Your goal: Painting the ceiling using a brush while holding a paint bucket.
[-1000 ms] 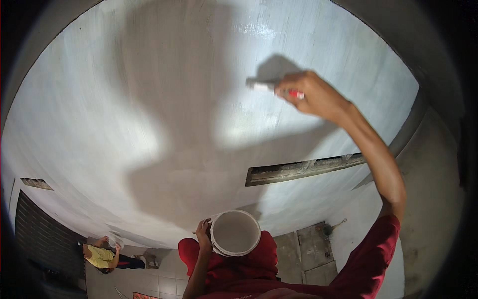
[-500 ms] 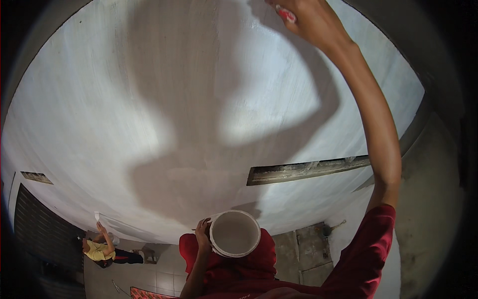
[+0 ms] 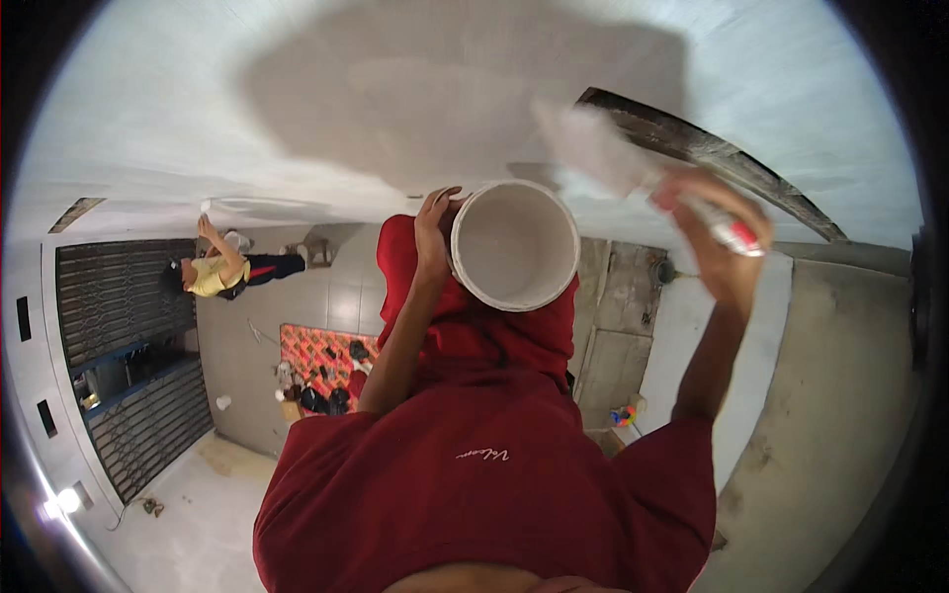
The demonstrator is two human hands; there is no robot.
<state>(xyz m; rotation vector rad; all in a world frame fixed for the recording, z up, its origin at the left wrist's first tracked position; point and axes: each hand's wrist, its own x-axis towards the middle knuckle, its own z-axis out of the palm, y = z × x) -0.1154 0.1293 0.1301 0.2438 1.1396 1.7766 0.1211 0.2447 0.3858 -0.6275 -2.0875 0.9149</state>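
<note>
Though near slot edge, brush in right hand clear of bucket.

Worn up on the head, the fisheye peers steeply down, close over the shirt and bucket, the wall bending across its top.

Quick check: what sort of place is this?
Likely a house's room or porch: a dark slatted gate stands on the left, a red patterned mat lies on the tiled floor, and the right hand holds a brush near a pale wall.
</note>
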